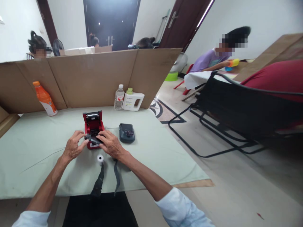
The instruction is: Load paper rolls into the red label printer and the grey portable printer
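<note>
A small red printer-like machine (87, 128) stands on the table with its lid tipped back, showing a black inside. Across its front lies a dark, shiny rod-like part (94, 140). My left hand (73, 146) pinches the part's left end between thumb and fingers. At the other end, the fingers of my right hand (110, 143) close on it from the right. Just in front of the machine is a small white paper roll (100, 158). Two dark strips (98, 183) trail toward the table's near edge, one partly under my right wrist.
A compact black device (127, 132) sits right of the machine. Along the cardboard screen (92, 82) stand an orange bottle (45, 99), a clear bottle (119, 97) and a white jug (133, 101). A black folding chair (248, 107) is at right; other people sit beyond.
</note>
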Tool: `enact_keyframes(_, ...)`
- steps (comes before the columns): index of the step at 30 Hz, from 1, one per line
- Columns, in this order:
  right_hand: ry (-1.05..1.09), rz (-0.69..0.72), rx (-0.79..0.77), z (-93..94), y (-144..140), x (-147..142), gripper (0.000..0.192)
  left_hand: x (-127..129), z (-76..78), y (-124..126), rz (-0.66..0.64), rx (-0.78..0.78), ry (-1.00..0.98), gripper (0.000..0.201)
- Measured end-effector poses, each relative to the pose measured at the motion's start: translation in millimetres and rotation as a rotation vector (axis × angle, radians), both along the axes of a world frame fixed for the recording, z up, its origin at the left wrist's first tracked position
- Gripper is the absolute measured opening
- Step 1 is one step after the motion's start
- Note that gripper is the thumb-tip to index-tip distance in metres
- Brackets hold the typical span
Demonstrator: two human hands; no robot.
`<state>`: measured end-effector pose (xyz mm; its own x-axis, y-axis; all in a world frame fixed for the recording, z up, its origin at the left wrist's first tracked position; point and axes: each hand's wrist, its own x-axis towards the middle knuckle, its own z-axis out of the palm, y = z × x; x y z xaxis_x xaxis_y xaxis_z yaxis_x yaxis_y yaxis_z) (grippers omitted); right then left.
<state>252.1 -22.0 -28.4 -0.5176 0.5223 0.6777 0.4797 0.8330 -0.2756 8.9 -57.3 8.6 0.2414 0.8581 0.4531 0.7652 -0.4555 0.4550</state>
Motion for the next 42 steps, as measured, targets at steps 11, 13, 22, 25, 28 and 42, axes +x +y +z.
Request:
enact_keyframes(11, 0.164, 0.008, -0.17, 29.4, 28.6, -5.5, 0.022, -1.4, 17.8, 41.0, -0.118, -0.151, -0.005, 0.042)
enact_keyframes(13, 0.176, 0.01, -0.228, 43.6, 41.7, -9.3, 0.022, 3.0, 18.8, 50.7, -0.105, -0.191, -0.031, 0.039)
enact_keyframes(22, 0.343, 0.146, -0.318, 102.4, 57.2, -16.5, 0.02, 18.8, 20.4, 82.2, -0.038, -0.211, -0.078, 0.027)
enact_keyframes(25, 0.476, 0.207, -0.321, 115.8, 42.6, -1.2, 0.02, 27.6, 27.9, 75.7, -0.051, -0.192, -0.101, 0.031)
enact_keyframes(28, 0.549, 0.175, -0.337, 122.5, 16.3, 29.7, 0.021, 42.3, 45.1, 63.0, -0.085, -0.123, -0.098, 0.028)
enact_keyframes(42, 0.588, -0.388, -0.779, 16.7, -107.6, 182.0, 0.027, 190.2, 43.9, 38.1, -0.572, -0.194, 0.274, 0.029)
